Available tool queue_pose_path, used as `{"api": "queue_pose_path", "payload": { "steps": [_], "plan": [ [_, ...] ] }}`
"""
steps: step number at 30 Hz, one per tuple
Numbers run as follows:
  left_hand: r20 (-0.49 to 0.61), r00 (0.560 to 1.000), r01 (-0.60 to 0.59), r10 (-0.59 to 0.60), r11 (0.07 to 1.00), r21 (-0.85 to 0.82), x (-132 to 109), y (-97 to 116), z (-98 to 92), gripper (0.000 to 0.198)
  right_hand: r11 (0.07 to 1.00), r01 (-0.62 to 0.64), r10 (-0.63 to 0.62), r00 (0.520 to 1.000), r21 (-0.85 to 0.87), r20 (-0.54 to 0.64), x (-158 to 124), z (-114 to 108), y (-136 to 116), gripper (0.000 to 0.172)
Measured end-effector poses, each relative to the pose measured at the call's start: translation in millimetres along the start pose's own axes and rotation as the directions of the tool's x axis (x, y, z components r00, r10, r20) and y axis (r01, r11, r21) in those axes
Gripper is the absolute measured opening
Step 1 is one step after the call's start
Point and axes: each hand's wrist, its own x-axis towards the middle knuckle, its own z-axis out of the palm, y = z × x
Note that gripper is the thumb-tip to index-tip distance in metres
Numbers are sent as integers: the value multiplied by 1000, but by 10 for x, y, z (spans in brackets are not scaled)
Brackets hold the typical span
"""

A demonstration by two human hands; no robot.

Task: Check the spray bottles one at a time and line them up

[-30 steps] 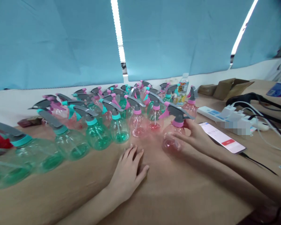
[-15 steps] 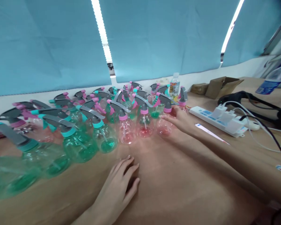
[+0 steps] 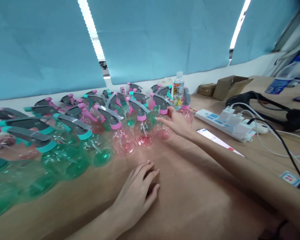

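Note:
Close to the row's right end, my right hand is closed on a clear pink spray bottle with a grey lever and pink collar. The thumb lies across its front and the fingers are at its neck, partly hidden. My left hand rests on the table in front of the row, holding nothing, its fingers loosely curved and apart. Beside the gripped bottle stand two more pink spray bottles. To their left is a green spray bottle with a turquoise collar. All stand upright with a little liquid inside.
Several more green and pink spray bottles crowd the table's left and back. Another pink spray bottle stands right of my right hand, before a labelled drink bottle. Further right are a phone, a white power strip, cables, a headset and a cardboard box.
The view has swung to the right, so the scene sits further left. My right hand and its bottle have shifted slightly left towards the neighbouring bottle. My left hand has moved right along the table.

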Motion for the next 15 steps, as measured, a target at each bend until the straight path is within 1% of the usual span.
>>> {"api": "queue_pose_path", "payload": {
  "steps": [5, 7, 10, 12, 14, 15],
  "plan": [
    [28, 999, -15, 15, 1000, 13, 135, 72, 26, 30, 998, 24, -24, 1000, 66, 1, -78, -28, -22, 58],
    [28, 999, -24, 23, 1000, 11, 181, 94, 37, 30, 996, 28, -29, 1000, 84, 7, -143, -100, -42, 62],
    [26, 999, -27, 27, 1000, 9, 242, 118, 56, 30, 995, 28, -33, 998, 92, 53, -259, -296, -65, 62],
    [24, 999, -32, 32, 999, 6, 280, 132, 68, 31, 995, 40, -46, 997, 93, 64, -335, -469, -64, 54],
    [19, 999, -36, 36, 999, -3, 322, 145, 82, 31, 995, 23, -30, 997, 96, 74, -398, -650, -42, 37],
    [16, 999, -38, 38, 999, -8, 346, 151, 91, 31, 997, 9, -14, 997, 72, 77, -422, -733, -19, 28]
  ]
}}
